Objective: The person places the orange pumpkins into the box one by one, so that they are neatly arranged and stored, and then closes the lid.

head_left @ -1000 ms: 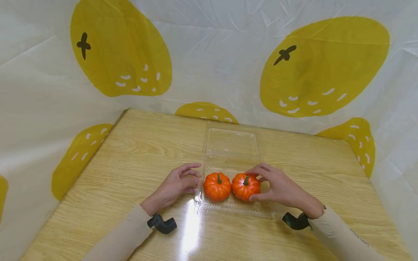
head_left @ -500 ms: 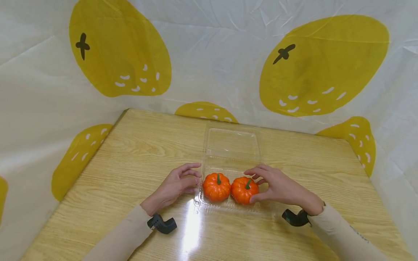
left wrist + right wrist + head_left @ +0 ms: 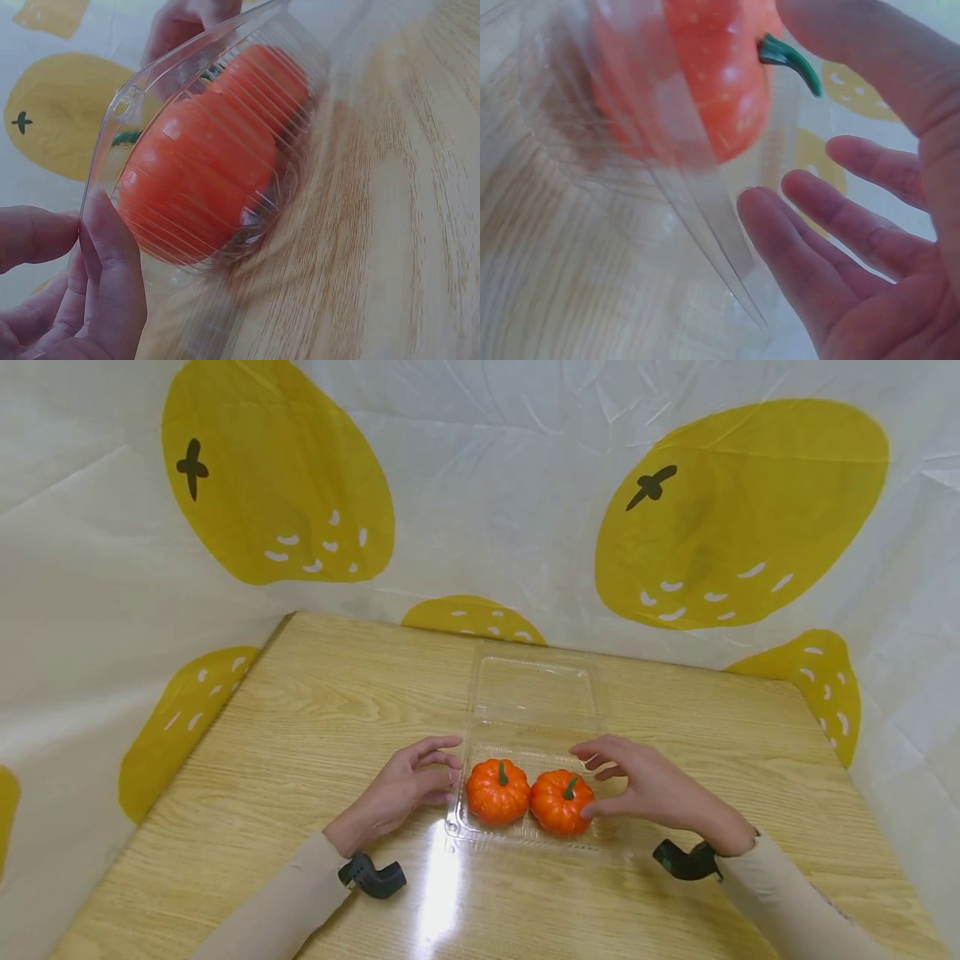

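Two small orange pumpkins with green stems sit side by side in the near half of a clear plastic clamshell container (image 3: 517,839). My left hand (image 3: 408,785) is at the container's left edge; in the left wrist view its thumb and fingers (image 3: 112,262) pinch the thin rim. The left pumpkin (image 3: 498,792) shows through the ribbed wall there. At the right side, my right hand (image 3: 637,781) hovers with spread, relaxed fingers beside the right pumpkin (image 3: 561,802). Its thumb overlaps that pumpkin's edge in the head view, and nothing is gripped.
The container's lid (image 3: 534,687) lies folded back, away from me, on the wooden table (image 3: 360,677). A white curtain (image 3: 495,510) printed with yellow fruit surrounds the table's back and sides. Dark camera mounts (image 3: 375,877) are strapped to both wrists.
The right pumpkin has settled slightly nearer to me in the container. My right hand has let go of it, and its fingers have drawn back to the right. The left hand stays put.
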Available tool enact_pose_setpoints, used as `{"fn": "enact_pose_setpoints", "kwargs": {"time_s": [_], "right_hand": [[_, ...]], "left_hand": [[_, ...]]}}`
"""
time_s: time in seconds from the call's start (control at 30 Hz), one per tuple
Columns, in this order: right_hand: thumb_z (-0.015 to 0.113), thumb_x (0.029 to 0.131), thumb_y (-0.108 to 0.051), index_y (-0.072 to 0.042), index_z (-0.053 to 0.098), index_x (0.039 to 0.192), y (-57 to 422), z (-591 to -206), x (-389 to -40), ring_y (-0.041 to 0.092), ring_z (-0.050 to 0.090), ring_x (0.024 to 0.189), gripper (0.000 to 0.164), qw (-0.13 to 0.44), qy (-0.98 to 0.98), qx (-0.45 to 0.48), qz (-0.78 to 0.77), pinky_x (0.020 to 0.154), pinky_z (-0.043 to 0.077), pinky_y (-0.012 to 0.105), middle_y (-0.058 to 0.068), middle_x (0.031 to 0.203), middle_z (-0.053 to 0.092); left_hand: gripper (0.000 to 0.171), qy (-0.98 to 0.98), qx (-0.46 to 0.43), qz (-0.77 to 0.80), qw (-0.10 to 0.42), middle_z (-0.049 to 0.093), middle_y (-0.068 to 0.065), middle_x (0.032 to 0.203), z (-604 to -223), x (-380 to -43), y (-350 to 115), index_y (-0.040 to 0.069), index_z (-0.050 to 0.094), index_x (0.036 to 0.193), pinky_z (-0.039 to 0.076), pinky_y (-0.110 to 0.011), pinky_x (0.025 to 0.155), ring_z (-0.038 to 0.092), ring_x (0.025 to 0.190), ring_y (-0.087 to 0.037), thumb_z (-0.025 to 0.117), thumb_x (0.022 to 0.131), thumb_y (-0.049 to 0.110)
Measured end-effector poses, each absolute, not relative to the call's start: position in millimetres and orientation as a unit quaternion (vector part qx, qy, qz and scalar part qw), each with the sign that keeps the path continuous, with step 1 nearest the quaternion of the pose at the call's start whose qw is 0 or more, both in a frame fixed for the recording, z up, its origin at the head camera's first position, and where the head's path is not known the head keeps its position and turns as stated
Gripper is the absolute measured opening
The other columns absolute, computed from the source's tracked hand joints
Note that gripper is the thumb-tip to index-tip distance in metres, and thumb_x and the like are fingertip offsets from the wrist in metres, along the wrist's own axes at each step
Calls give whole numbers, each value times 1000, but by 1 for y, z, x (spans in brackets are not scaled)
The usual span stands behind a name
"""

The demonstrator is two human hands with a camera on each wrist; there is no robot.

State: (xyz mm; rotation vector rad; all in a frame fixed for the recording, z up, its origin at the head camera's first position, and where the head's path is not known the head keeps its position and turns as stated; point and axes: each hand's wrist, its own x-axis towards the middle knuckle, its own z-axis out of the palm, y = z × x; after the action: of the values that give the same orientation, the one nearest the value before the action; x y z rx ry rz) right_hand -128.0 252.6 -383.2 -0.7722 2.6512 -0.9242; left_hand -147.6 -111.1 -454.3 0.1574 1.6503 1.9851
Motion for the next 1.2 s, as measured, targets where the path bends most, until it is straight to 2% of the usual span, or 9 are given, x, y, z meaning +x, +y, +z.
{"fn": "enact_pose_setpoints", "kwargs": {"time_s": [0.17, 0.37, 0.43, 0.53, 0.77, 0.87, 0.93, 1.1, 1.2], "right_hand": [[90, 80, -34, -7, 62, 136, 259, -381, -128, 30, 71, 107, 68, 82, 904, -251, -338, 93, 63, 40, 15, 126, 70], [90, 80, -21, -10, 63, 134, 269, -380, -131, 1, 67, 107, 61, 44, 894, -239, -375, 91, 63, 26, 10, 129, 70], [89, 80, -18, -11, 64, 133, 273, -380, -132, -3, 66, 106, 60, 32, 893, -233, -383, 90, 62, 23, 8, 127, 70], [88, 81, -14, -11, 64, 132, 276, -379, -135, -3, 67, 103, 57, 17, 893, -216, -395, 89, 61, 20, 3, 124, 70], [82, 88, -9, -6, 63, 132, 282, -377, -138, 1, 70, 101, 48, 10, 879, -167, -446, 87, 59, 13, -23, 119, 65], [78, 91, -9, -2, 62, 133, 284, -378, -141, 2, 70, 102, 45, 9, 874, -146, -464, 86, 59, 12, -20, 119, 66], [76, 94, -14, -4, 63, 133, 286, -379, -144, 0, 70, 101, 42, 8, 878, -127, -462, 86, 58, 11, -17, 119, 67], [69, 100, -31, -13, 62, 135, 293, -381, -150, -4, 70, 100, 40, 13, 885, -68, -461, 86, 57, 12, -21, 116, 68], [64, 103, -34, -11, 60, 139, 297, -382, -154, -2, 71, 103, 43, 19, 868, -52, -494, 88, 59, 14, -21, 119, 68]], "left_hand": [[62, 612, 56, 739, 275, 58, -6, 123, -455, -147, -111, 5, 41, 155, 63, -26, 80, 65, 95, -12, 64, 97, 3], [62, 608, 56, 743, 274, 59, -6, 121, -455, -146, -112, 3, 41, 155, 63, -25, 78, 65, 93, -11, 63, 97, 3], [62, 606, 56, 744, 275, 59, -5, 121, -455, -146, -112, 3, 40, 155, 63, -25, 78, 65, 92, -11, 63, 97, 3], [62, 605, 57, 745, 275, 58, -4, 120, -455, -146, -112, 3, 40, 155, 63, -25, 77, 65, 92, -10, 62, 97, 2], [62, 608, 56, 744, 272, 58, -6, 121, -455, -146, -112, 4, 41, 154, 63, -25, 77, 65, 91, -11, 64, 96, 3], [63, 608, 57, 743, 273, 58, -6, 122, -455, -146, -112, 4, 41, 154, 63, -25, 78, 64, 91, -11, 64, 96, 3], [63, 608, 57, 743, 274, 58, -6, 122, -455, -146, -112, 4, 41, 154, 63, -25, 78, 64, 91, -11, 64, 96, 3], [62, 605, 58, 744, 277, 58, -6, 122, -455, -147, -112, 4, 41, 155, 63, -25, 77, 64, 91, -12, 64, 97, 3], [62, 604, 62, 744, 278, 58, -7, 123, -454, -147, -111, 3, 41, 155, 63, -25, 78, 64, 91, -12, 64, 97, 3]]}}
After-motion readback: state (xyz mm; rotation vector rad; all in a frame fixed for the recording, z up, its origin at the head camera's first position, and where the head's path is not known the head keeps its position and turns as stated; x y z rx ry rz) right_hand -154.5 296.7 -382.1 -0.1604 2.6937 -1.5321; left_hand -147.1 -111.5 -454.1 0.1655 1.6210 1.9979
